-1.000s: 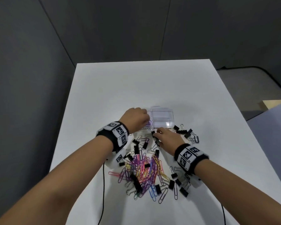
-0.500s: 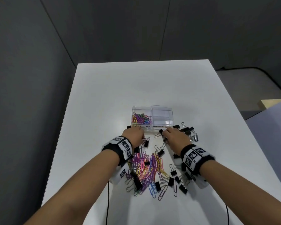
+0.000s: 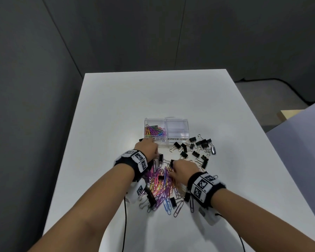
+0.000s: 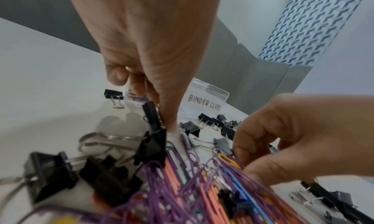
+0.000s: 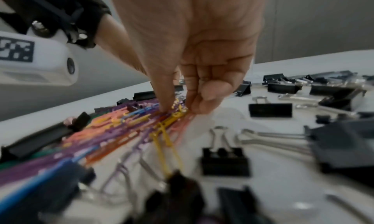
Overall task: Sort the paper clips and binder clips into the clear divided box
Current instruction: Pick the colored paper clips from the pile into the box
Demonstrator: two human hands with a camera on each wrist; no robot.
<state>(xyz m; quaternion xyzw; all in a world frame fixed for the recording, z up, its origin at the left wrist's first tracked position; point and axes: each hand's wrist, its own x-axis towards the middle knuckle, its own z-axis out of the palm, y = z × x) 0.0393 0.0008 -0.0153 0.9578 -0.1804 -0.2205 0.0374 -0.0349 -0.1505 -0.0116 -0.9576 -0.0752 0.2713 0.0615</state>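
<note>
The clear divided box (image 3: 166, 140) stands mid-table. Its left half holds coloured paper clips (image 3: 154, 131); the half labelled BINDER CLIPS (image 4: 204, 100) holds nothing. A pile of coloured paper clips (image 3: 160, 188) lies in front of it, and black binder clips (image 3: 198, 148) are scattered around. My left hand (image 3: 147, 147) is at the pile's far edge. Its thumb tip is on the table beside a tilted binder clip (image 4: 151, 115), with the fingers curled above. My right hand (image 5: 180, 106) pinches yellow paper clips (image 5: 176, 115) at the top of the pile.
The white table (image 3: 153, 97) has dark walls behind it and to its left, with bare surface beyond the box. More binder clips (image 3: 173, 203) lie at the pile's near edge. Cables hang off the front edge, and my wrists are close together.
My left hand has drawn back from the box to the pile's far edge. My right hand has moved back from near the box onto the paper clips.
</note>
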